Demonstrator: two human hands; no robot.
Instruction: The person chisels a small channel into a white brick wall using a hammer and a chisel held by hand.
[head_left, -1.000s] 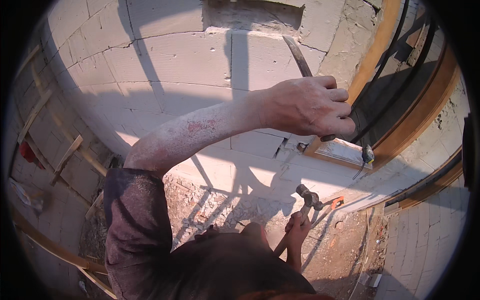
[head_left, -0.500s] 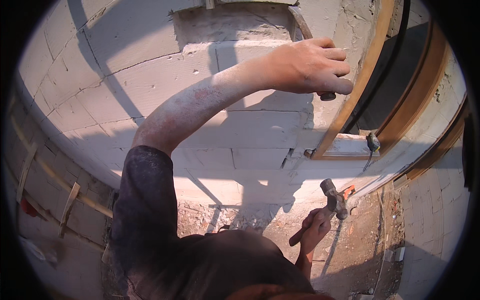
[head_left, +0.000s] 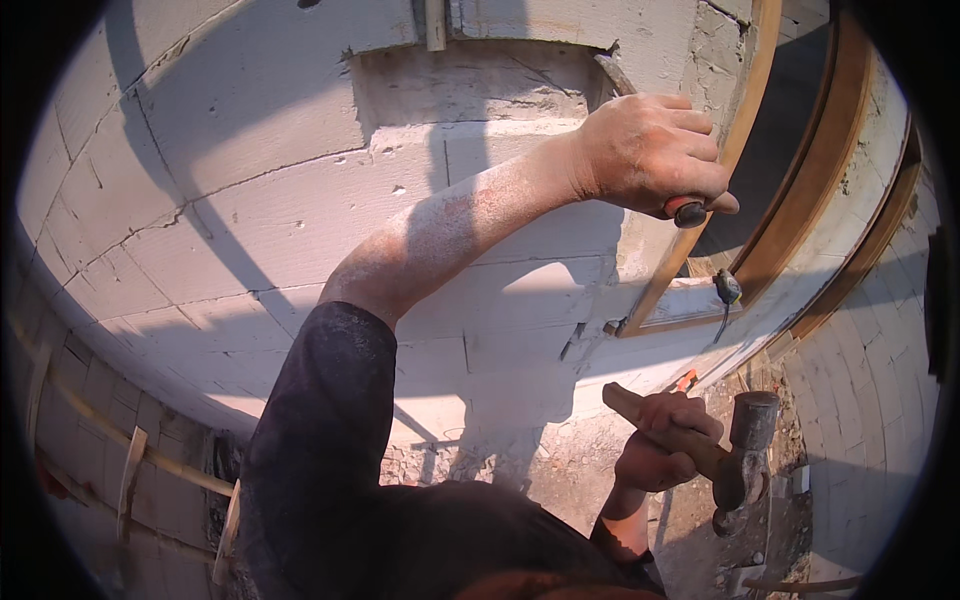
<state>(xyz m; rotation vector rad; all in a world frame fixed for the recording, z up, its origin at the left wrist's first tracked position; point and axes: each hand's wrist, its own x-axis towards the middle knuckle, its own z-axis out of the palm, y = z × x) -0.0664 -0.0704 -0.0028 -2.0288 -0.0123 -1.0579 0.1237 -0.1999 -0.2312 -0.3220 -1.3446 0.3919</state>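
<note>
At the upper right of the head view, the left hand (head_left: 660, 150) is closed around a chisel-like tool (head_left: 688, 212), its butt showing below the fist and its narrow metal end reaching up to the upper right corner of a recess (head_left: 470, 85) in the pale block wall (head_left: 280, 210). Whether that end presses on the block cannot be told. The dusty left forearm crosses in front of the wall from a dark sleeve (head_left: 330, 385). Lower down, the right hand (head_left: 665, 440) is wrapped round the wooden handle of a hammer (head_left: 738, 480), the handle's free end pointing up and left, the metal head to the right of the fist, well apart from the tool. Between the two hands' heights, a tape measure (head_left: 728, 287) sits at the wooden frame (head_left: 840, 140) of an opening. Rubble (head_left: 575, 455) covers the ground by the wall's foot.
</note>
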